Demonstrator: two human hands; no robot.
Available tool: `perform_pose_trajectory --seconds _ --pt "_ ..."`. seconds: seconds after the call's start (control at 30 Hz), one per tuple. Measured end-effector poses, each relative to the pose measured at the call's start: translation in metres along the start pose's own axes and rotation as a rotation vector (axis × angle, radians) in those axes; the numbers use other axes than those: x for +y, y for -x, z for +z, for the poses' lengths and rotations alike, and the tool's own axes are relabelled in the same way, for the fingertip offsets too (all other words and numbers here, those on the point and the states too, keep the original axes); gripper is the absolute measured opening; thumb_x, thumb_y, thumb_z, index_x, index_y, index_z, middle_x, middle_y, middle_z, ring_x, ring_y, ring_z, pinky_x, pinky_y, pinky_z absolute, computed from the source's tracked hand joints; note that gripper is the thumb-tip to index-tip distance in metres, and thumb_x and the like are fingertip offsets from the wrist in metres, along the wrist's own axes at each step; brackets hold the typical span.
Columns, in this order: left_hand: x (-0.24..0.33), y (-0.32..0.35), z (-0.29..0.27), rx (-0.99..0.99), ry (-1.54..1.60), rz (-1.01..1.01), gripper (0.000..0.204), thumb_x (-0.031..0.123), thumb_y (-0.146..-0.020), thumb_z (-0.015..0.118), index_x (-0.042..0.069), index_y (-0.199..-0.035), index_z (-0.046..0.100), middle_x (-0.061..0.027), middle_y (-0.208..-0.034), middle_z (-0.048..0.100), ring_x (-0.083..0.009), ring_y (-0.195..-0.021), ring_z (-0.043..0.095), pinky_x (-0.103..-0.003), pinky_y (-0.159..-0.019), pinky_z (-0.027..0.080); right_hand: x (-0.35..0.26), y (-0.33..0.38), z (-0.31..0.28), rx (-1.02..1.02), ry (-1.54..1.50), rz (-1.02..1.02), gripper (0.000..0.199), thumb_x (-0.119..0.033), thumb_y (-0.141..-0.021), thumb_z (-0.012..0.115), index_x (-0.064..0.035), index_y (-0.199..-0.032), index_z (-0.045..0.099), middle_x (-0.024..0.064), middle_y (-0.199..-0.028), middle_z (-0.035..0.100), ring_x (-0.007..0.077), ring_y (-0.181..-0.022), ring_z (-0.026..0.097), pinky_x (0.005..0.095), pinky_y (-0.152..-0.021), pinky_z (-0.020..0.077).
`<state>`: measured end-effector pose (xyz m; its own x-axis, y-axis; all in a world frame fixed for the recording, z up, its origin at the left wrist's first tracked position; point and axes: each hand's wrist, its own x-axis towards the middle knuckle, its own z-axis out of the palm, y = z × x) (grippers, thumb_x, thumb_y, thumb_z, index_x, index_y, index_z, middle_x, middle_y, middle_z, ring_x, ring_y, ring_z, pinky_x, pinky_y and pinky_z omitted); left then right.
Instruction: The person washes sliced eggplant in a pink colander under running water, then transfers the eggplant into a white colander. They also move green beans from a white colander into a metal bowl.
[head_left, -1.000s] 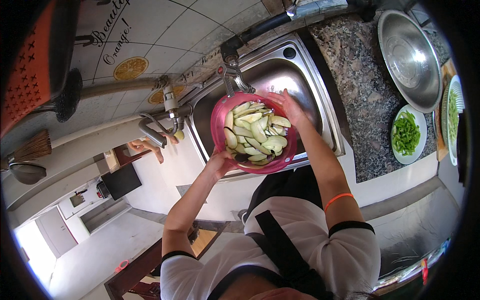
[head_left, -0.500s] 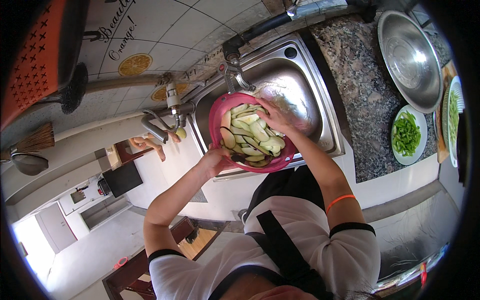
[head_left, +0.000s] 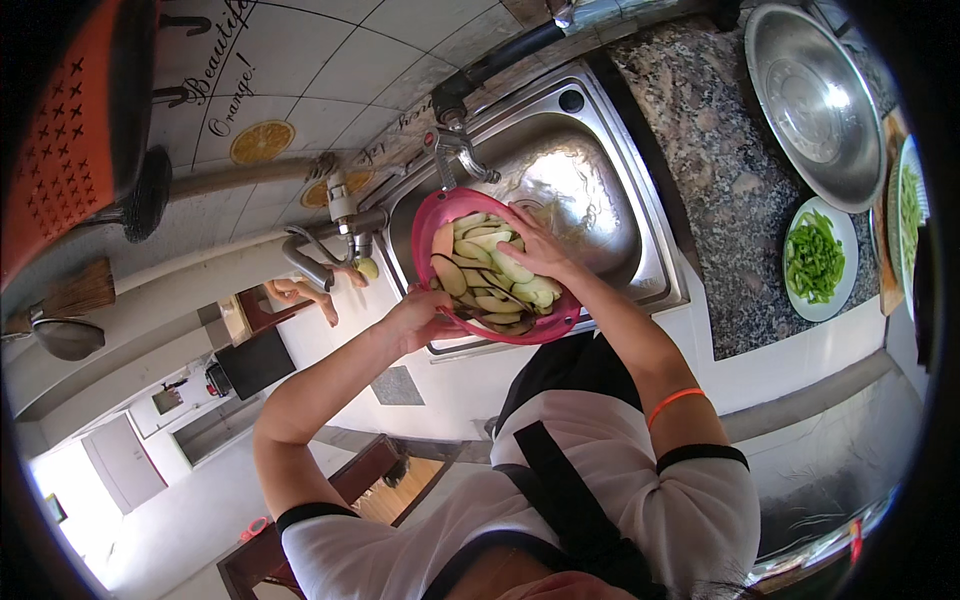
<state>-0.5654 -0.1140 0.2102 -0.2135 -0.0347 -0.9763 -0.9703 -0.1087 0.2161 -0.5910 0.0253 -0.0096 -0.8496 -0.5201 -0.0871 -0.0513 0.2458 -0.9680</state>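
A pink plastic basin full of eggplant slices is held over the near left part of the steel sink. The pale slices have dark skin at their edges. My left hand grips the near left side of the basin, its fingers partly hidden beneath the rim. Across the far right side lies my right hand, its fingers stretched out over the top slices. The basin appears tilted toward the sink. Just beyond it stands the faucet.
On the granite counter to the right are a large steel bowl and a white plate of cut green peppers. Another plate sits on a wooden board at the far right. Pipes run left of the sink.
The basin has shifted slightly left and tilts more toward the sink. The slices have settled toward its right side. My left elbow has swung outward; both hands stay at the basin.
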Motion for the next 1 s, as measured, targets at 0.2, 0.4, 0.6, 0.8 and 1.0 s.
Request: perform_pose_trajectory --seconds 0.2,0.4,0.6,0.8,1.0 --pt "0.003 0.000 0.003 0.067 -0.040 -0.008 0.040 -0.002 -0.075 0.042 0.003 -0.114 0.037 -0.0135 -0.105 0.049 -0.0311 -0.091 0.055 -0.045 -0.079 0.049 0.003 0.001 0.005 0.010 0.002 0.004 0.064 -0.044 -0.079 0.050 -0.0170 -0.131 0.025 0.0194 -0.132 0.026 0.0339 -0.122 0.026 0.0384 -0.101 0.0213" --pt "0.005 -0.007 -0.002 0.080 -0.075 -0.041 0.036 -0.001 -0.076 0.043 0.004 -0.111 0.038 -0.0113 -0.100 0.049 -0.0294 -0.084 0.057 -0.042 -0.075 0.051 0.010 0.000 0.014 0.029 -0.002 -0.001 0.064 -0.043 -0.078 0.051 -0.0172 -0.131 0.026 0.0198 -0.132 0.027 0.0336 -0.122 0.027 0.0390 -0.101 0.0217" --pt "0.008 -0.009 -0.004 0.073 -0.083 -0.046 0.036 0.000 -0.076 0.044 0.004 -0.111 0.038 -0.0112 -0.100 0.049 -0.0293 -0.084 0.057 -0.041 -0.074 0.051 0.013 -0.005 0.018 0.040 -0.033 -0.019 0.064 -0.040 -0.078 0.053 -0.0170 -0.131 0.026 0.0197 -0.132 0.027 0.0339 -0.121 0.028 0.0396 -0.100 0.0220" --pt "0.013 -0.009 -0.003 0.068 -0.094 -0.064 0.035 0.001 -0.075 0.045 0.004 -0.110 0.040 -0.0111 -0.100 0.048 -0.0298 -0.083 0.056 -0.041 -0.074 0.051 0.010 -0.006 0.015 0.030 -0.043 -0.003 0.064 -0.041 -0.078 0.053 -0.0176 -0.131 0.026 0.0195 -0.132 0.026 0.0345 -0.121 0.028 0.0393 -0.100 0.0223" --pt "0.012 -0.025 0.000 0.154 -0.064 -0.066 0.033 0.000 -0.073 0.046 0.005 -0.106 0.042 -0.0083 -0.091 0.048 -0.0273 -0.082 0.056 -0.043 -0.075 0.050 0.021 -0.005 0.006 0.060 0.089 0.045 0.066 -0.043 -0.076 0.054 -0.0165 -0.130 0.028 0.0185 -0.133 0.026 0.0347 -0.121 0.026 0.0407 -0.100 0.0214"
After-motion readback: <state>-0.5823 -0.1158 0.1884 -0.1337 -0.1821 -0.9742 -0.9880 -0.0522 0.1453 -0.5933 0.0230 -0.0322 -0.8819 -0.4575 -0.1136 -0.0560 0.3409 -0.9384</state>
